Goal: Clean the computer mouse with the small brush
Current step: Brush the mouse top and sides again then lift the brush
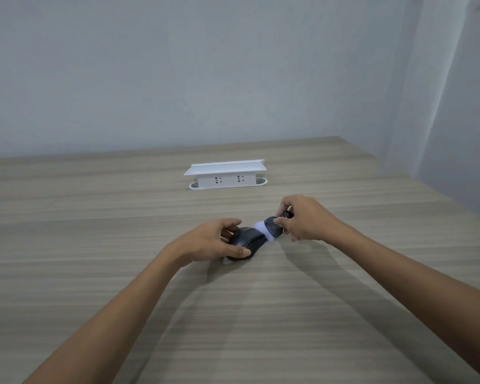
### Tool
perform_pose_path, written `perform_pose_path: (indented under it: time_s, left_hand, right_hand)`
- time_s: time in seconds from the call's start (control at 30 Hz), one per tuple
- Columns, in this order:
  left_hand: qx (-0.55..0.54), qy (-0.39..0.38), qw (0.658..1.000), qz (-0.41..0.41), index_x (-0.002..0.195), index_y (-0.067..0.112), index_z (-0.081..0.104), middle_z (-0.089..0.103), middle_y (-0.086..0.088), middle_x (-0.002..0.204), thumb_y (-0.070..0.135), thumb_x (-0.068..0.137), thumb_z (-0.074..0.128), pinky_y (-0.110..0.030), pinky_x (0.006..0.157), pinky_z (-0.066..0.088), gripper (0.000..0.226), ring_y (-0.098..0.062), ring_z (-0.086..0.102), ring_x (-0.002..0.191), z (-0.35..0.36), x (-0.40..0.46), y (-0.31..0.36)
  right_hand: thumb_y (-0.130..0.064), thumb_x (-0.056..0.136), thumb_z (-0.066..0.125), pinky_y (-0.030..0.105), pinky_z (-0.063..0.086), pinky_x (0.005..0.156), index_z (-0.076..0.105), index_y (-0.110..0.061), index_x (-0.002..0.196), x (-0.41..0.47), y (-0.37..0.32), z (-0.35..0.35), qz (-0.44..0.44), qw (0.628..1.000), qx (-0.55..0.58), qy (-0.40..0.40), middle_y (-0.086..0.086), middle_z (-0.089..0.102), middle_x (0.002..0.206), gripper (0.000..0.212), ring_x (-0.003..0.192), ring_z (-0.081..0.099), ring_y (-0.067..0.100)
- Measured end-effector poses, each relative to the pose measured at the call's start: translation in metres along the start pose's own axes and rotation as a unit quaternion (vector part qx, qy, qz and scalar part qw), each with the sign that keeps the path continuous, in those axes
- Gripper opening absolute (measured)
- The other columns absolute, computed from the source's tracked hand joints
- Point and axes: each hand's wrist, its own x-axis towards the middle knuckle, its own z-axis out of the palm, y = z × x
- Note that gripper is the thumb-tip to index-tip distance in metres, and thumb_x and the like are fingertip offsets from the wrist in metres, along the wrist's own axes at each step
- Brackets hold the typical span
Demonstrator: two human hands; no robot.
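R hand [305,220] fingers [281,221] pinched shut on small brush [273,227], white bristles [261,231] touching mouse [243,242] front. L hand [209,241] fingers curled around mouse sides, on table [261,314]. Risks: smooth glossy rounded shell could slip/skid if pushed hard; soft bristles may splay. White plastic socket box [225,174] well apart.

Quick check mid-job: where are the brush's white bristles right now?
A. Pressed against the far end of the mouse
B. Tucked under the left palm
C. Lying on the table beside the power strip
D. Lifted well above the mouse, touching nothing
A: the white bristles of the brush held in the right hand meet the far end of the mouse, which the left hand steadies on the table.
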Motion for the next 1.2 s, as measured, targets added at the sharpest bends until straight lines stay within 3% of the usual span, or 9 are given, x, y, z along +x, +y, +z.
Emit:
perform_pose_path:
  time_s: [0.2, 0.37, 0.5, 0.6, 0.7, 0.87, 1.2]
  left_hand:
    - [-0.002, 0.0, 1.0, 0.009, 0.151, 0.019, 0.042, 0.062, 0.006, 0.127, 0.023, 0.078, 0.086, -0.015, 0.089, 0.05, 0.085, -0.011, 0.064, 0.111, -0.002, 0.002, 0.001]
    - [-0.007, 0.003, 1.0, 0.019, 0.15, 0.018, 0.045, 0.063, 0.003, 0.125, 0.018, 0.079, 0.085, -0.015, 0.084, 0.053, 0.081, -0.014, 0.067, 0.105, -0.004, 0.003, 0.0]
    - [-0.019, -0.001, 1.0, 0.019, 0.15, 0.017, 0.045, 0.064, 0.006, 0.127, 0.013, 0.08, 0.083, -0.022, 0.093, 0.054, 0.079, -0.016, 0.068, 0.109, -0.006, 0.006, -0.002]
    - [-0.029, -0.005, 0.999, 0.023, 0.149, 0.017, 0.046, 0.064, 0.005, 0.129, 0.009, 0.08, 0.083, -0.026, 0.1, 0.051, 0.078, -0.014, 0.064, 0.116, -0.006, 0.009, -0.004]
    - [-0.029, -0.01, 0.999, 0.026, 0.148, 0.017, 0.047, 0.064, 0.003, 0.133, 0.008, 0.08, 0.083, -0.02, 0.102, 0.048, 0.077, -0.012, 0.062, 0.121, -0.006, 0.014, -0.006]
    - [-0.038, -0.024, 0.998, 0.032, 0.146, 0.012, 0.047, 0.062, -0.004, 0.136, 0.0, 0.081, 0.08, -0.003, 0.086, 0.048, 0.074, -0.011, 0.061, 0.121, -0.01, 0.021, -0.006]
    - [-0.029, -0.028, 0.998, 0.05, 0.148, 0.006, 0.045, 0.056, -0.002, 0.144, 0.001, 0.084, 0.077, -0.002, 0.096, 0.043, 0.071, -0.011, 0.052, 0.134, -0.003, 0.034, -0.004]
  right_hand:
    - [-0.02, 0.094, 0.065, 0.031, 0.055, 0.053, 0.063, -0.015, 0.087, -0.004, -0.013, -0.003, -0.036, 0.998, 0.01, 0.053, 0.009, 0.071, 0.081, 0.009, 0.051, 0.067, 0.022]
    - [-0.021, 0.095, 0.064, 0.02, 0.047, 0.044, 0.062, -0.016, 0.088, -0.004, -0.019, -0.005, -0.044, 0.999, -0.011, 0.01, 0.004, 0.068, 0.08, 0.008, 0.045, 0.063, 0.012]
    - [-0.019, 0.096, 0.064, 0.027, 0.051, 0.054, 0.063, -0.011, 0.094, -0.001, -0.013, -0.009, -0.03, 0.999, -0.044, 0.002, 0.005, 0.067, 0.082, 0.008, 0.05, 0.063, 0.017]
    - [-0.02, 0.095, 0.064, 0.027, 0.045, 0.057, 0.063, -0.014, 0.091, -0.002, -0.012, -0.011, -0.046, 0.998, -0.039, 0.03, 0.004, 0.067, 0.084, 0.007, 0.059, 0.058, 0.012]
    - [-0.022, 0.094, 0.064, 0.026, 0.042, 0.057, 0.063, -0.016, 0.09, -0.006, -0.014, -0.008, -0.057, 0.998, -0.03, 0.026, 0.001, 0.065, 0.082, 0.007, 0.062, 0.056, 0.008]
    - [-0.018, 0.094, 0.063, 0.027, 0.046, 0.057, 0.064, -0.014, 0.092, -0.006, -0.005, -0.013, -0.025, 0.998, -0.064, 0.013, -0.001, 0.062, 0.082, 0.005, 0.061, 0.058, 0.014]
    - [-0.021, 0.093, 0.061, 0.032, 0.051, 0.064, 0.06, -0.016, 0.091, -0.003, 0.009, -0.017, -0.015, 0.995, -0.039, 0.093, 0.004, 0.064, 0.088, 0.005, 0.068, 0.065, 0.026]
